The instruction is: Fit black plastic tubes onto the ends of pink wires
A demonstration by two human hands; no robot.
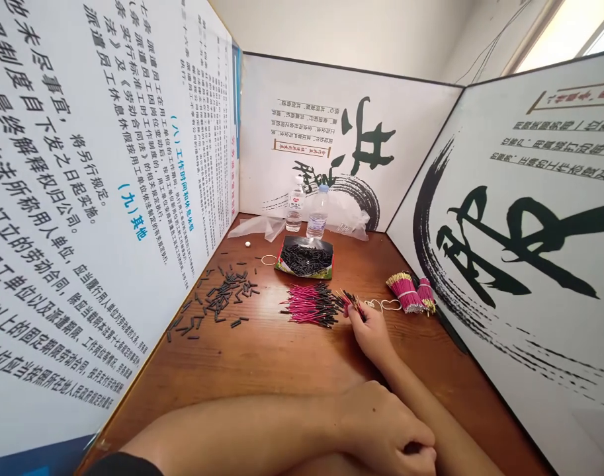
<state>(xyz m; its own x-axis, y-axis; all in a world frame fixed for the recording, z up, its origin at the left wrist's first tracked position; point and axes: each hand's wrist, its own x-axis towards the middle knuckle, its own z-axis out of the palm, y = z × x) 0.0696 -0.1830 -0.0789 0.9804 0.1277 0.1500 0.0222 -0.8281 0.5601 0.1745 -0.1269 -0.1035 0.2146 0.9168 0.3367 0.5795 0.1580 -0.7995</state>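
My right hand (pixel 368 327) is closed round a small bunch of thin sticks (pixel 350 303) with dark and gold-coloured ends. Just left of it, a flat pile of thin pink sticks with black ends (pixel 309 304) lies on the table. My left hand (pixel 388 433) is near the bottom of the view, its fingers curled and nothing visible in them; its forearm crosses in front of me and the hand lies against my right forearm. Loose short black tubes (pixel 227 291) are scattered at the left. More of these pieces fill an open box (pixel 304 258) behind the pile.
Two banded bundles of pink sticks with gold ends (pixel 405 292) lie at the right, near loose pale bands (pixel 389 305). Water bottles (pixel 317 215) and clear plastic bags (pixel 257 228) stand at the back. Printed panels (pixel 282 86) enclose the wooden table (pixel 262 363) on three sides.
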